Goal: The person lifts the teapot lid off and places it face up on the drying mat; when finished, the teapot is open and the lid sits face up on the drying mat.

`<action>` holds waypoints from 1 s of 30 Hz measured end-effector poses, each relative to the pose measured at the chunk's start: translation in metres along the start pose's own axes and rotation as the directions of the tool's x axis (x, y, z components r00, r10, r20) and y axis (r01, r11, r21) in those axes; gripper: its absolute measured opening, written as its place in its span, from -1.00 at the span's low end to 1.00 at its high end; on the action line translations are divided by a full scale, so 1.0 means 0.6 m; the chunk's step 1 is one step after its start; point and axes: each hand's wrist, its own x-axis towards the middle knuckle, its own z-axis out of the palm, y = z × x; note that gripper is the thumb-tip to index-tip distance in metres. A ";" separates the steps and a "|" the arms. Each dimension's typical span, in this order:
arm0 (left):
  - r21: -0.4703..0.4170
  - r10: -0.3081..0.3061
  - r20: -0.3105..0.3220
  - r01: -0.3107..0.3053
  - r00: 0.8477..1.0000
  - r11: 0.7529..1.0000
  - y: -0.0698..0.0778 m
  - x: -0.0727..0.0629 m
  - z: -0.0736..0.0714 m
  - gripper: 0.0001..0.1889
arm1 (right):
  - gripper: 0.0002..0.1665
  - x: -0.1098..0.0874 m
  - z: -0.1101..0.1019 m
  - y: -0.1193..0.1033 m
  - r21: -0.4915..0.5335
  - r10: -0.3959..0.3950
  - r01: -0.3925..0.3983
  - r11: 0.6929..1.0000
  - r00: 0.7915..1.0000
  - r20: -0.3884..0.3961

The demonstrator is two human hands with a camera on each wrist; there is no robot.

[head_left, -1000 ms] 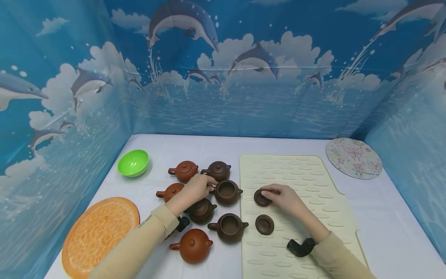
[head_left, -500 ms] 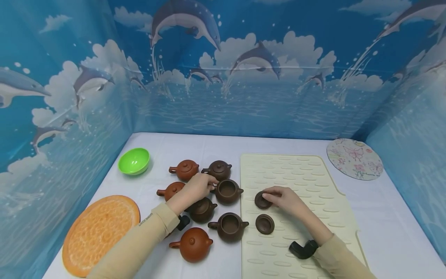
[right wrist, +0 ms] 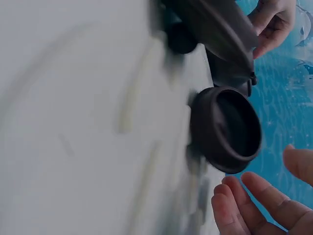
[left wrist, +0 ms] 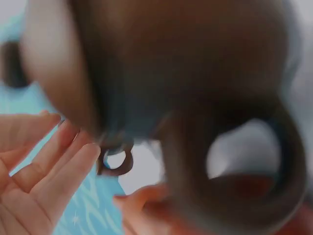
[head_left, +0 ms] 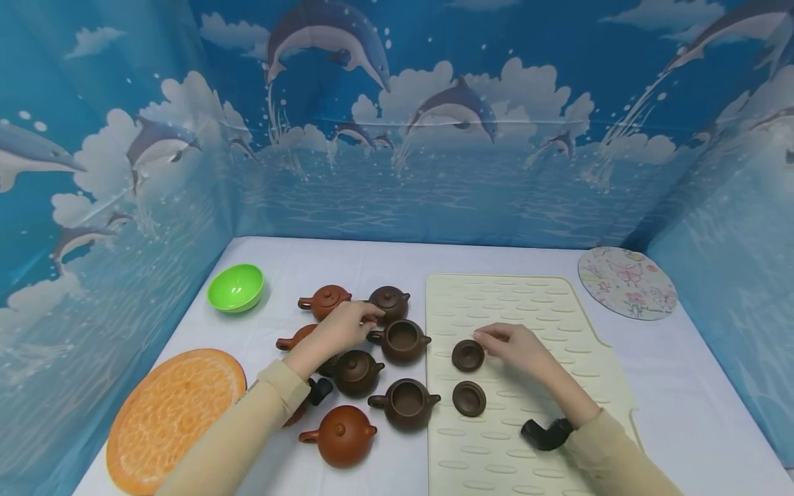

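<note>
My left hand [head_left: 347, 327] hovers over the group of teapots with its fingers extended. It is beside the handle of a lidless dark teapot [head_left: 402, 353], and its fingertips overlap a lidded dark teapot [head_left: 389, 303] behind. In the left wrist view its fingers [left wrist: 68, 181] are spread, while a blurred dark teapot [left wrist: 195, 54] fills the foreground. My right hand [head_left: 513, 348] is over the cream mat [head_left: 496, 303], fingers loose and holding nothing. Just left of its fingertips an upturned dark lid [head_left: 468, 355] lies on the mat; the right wrist view shows a gap between them.
A second upturned lid [head_left: 469, 399] lies nearer me, beside another lidless teapot [head_left: 409, 412]. Lidded teapots, such as this dark one [head_left: 356, 375] and a reddish one [head_left: 344, 441], crowd the left. Farther out are a green bowl [head_left: 236, 288], an orange round mat [head_left: 176, 417] and a patterned disc [head_left: 628, 282].
My right hand has let go of the upper lid and drawn slightly right and up. My left hand has moved a little back and left, off the lidless teapot's handle.
</note>
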 end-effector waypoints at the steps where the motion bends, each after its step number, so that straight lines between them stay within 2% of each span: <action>1: -0.001 -0.006 -0.023 0.006 1.000 1.000 -0.002 0.001 -0.007 -0.70 | -0.44 0.005 -0.003 -0.004 -0.003 -0.012 0.012 1.000 1.000 -0.006; 5: -0.040 -0.065 -0.120 0.061 0.991 0.997 -0.011 0.011 -0.032 -0.70 | -0.47 0.030 -0.019 -0.030 0.003 -0.084 0.084 0.996 0.996 -0.022; 8: -0.083 -0.119 -0.155 0.107 0.981 0.991 -0.018 0.021 -0.039 -0.70 | -0.51 0.057 -0.025 -0.058 0.034 -0.145 0.146 0.989 0.989 -0.014; 11: -0.113 -0.153 -0.139 0.137 0.978 0.984 -0.023 0.031 -0.037 -0.70 | -0.55 0.087 -0.021 -0.093 0.040 -0.185 0.186 0.982 0.983 -0.011; 13: -0.122 -0.168 -0.107 0.154 0.980 0.980 -0.025 0.036 -0.033 -0.70 | -0.59 0.106 -0.011 -0.117 0.033 -0.202 0.202 0.979 0.979 -0.001; 19: -0.101 -0.172 -0.030 0.168 0.985 0.981 -0.027 0.047 -0.021 -0.64 | -0.66 0.155 0.032 -0.182 -0.048 -0.241 0.246 0.968 0.967 0.088; 25: -0.047 -0.127 -0.019 0.126 0.992 0.991 -0.026 0.060 -0.013 -0.61 | -0.71 0.178 0.069 -0.221 -0.161 -0.255 0.281 0.946 0.953 0.163; 30: 0.011 -0.111 -0.035 0.111 0.993 0.994 -0.028 0.068 -0.009 -0.64 | -0.74 0.182 0.097 -0.234 -0.247 -0.255 0.277 0.928 0.960 0.120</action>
